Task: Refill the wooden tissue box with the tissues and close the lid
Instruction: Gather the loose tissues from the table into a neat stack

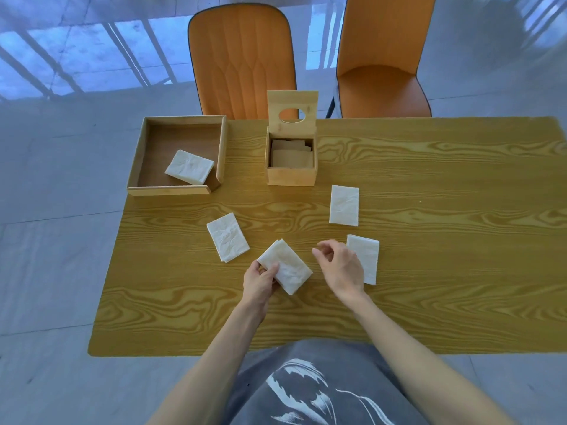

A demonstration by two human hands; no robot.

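The wooden tissue box [291, 176] stands at the table's far middle, its lid [292, 103] with an oval hole hinged upright. Folded tissues lie inside the box. My left hand [259, 282] grips a white tissue stack [288, 268] near the front middle of the table. My right hand [340, 268] hovers just right of that stack, fingers curled and apart, holding nothing. Loose tissue stacks lie around: one at the left [227, 237], one toward the box [344, 205], one partly under my right hand [368, 256].
A shallow wooden tray [153, 190] at the far left holds another tissue stack [189, 167]. Two orange chairs [242, 59] [383, 78] stand behind the wood-grain table [429, 240]. The table's right half is bare.
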